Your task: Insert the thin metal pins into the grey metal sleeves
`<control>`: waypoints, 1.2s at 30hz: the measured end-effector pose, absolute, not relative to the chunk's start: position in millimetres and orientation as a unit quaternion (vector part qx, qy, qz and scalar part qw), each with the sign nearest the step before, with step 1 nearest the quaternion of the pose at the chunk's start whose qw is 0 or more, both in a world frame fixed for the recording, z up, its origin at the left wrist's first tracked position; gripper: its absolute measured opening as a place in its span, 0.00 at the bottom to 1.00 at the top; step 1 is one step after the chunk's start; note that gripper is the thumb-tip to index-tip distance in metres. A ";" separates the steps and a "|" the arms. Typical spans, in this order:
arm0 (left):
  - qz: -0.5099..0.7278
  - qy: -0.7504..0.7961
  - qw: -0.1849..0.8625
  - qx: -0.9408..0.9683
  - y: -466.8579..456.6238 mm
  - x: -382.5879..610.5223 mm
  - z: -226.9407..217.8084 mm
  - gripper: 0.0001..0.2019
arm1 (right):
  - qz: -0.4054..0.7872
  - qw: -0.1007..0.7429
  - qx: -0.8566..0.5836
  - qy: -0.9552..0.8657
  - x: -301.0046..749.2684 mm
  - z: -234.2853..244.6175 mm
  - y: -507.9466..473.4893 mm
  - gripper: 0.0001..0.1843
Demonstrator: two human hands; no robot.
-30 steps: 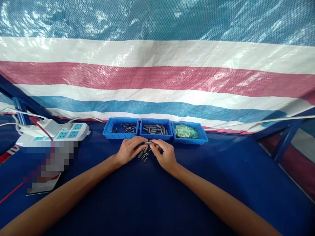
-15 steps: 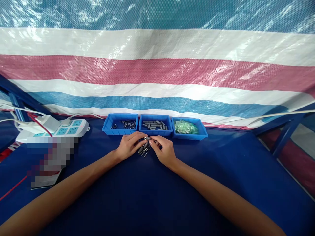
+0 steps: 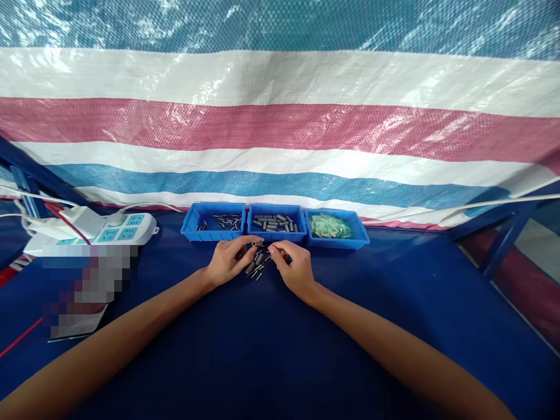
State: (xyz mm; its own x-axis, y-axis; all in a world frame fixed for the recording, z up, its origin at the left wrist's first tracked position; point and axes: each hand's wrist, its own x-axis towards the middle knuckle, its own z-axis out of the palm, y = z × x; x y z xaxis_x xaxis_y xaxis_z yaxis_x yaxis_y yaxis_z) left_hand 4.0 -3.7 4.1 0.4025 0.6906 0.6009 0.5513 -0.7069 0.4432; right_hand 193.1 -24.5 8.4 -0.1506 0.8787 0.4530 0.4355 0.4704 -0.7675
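Between the thumb and index finger of my left hand [image 3: 227, 259] is a small dark grey cylinder [image 3: 258, 244], lying sideways with a yellowish end toward the palm. My right hand [image 3: 294, 263] is closed in a pinch just right of it; whatever its fingertips hold is too small to make out. Below and between both hands, a small pile of thin metal pins [image 3: 261, 270] and dark cylinders lies on the blue table [image 3: 280, 338]. The hands are apart, close in front of the middle bin.
Three blue bins stand in a row: the left bin [image 3: 213, 235] with thin pins, the middle bin [image 3: 280, 236] with grey cylinders, the right bin [image 3: 339, 242] with clear-green pieces. A white power strip [image 3: 146, 228] with plugs and cables sits at left. A striped sheet [image 3: 280, 128] hangs behind.
My hands have drawn slightly apart. The grey cylinder, earlier between both hands' fingertips, is now in my left hand, a little further left.
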 end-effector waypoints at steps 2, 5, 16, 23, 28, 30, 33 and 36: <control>0.398 0.374 0.085 0.834 -3.5 3.4 4.3 0.10 | 0.241 0.468 -0.453 -0.720 193.0 8.7 -24.7 0.12; 0.393 0.357 0.079 0.844 -2.7 2.4 5.4 0.12 | 0.235 0.472 -0.448 -0.722 192.7 8.9 -25.0 0.11; 0.402 0.267 0.061 0.874 5.7 -0.4 -12.4 0.14 | 0.236 0.462 -0.384 -0.764 195.1 0.7 -25.5 0.12; 0.409 0.285 0.052 0.865 2.8 -0.3 -10.0 0.12 | 0.246 0.447 -0.403 -0.760 194.1 1.2 -23.4 0.08; 0.427 0.337 0.087 0.835 -0.3 1.2 -4.1 0.15 | 0.283 0.465 -0.406 -0.734 193.3 -0.1 -24.8 0.07; 0.416 0.338 0.084 0.840 -0.2 2.1 -1.8 0.15 | 0.296 0.475 -0.405 -0.724 193.5 -1.4 -25.1 0.08; 0.411 0.322 0.062 0.851 0.8 3.0 0.4 0.12 | 0.301 0.472 -0.404 -0.723 193.9 -2.4 -25.1 0.08; 0.420 0.309 0.048 0.852 1.4 3.1 1.6 0.10 | 0.292 0.464 -0.408 -0.730 194.2 -1.3 -25.0 0.09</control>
State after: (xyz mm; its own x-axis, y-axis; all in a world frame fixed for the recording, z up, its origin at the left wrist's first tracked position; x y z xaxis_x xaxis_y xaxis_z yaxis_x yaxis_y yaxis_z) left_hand 3.1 1.4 1.6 0.4560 0.5673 0.6858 0.4865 -0.8041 0.3417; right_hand 194.2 -25.0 -1.3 -0.2362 0.8665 0.4397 0.3244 0.4969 -0.8049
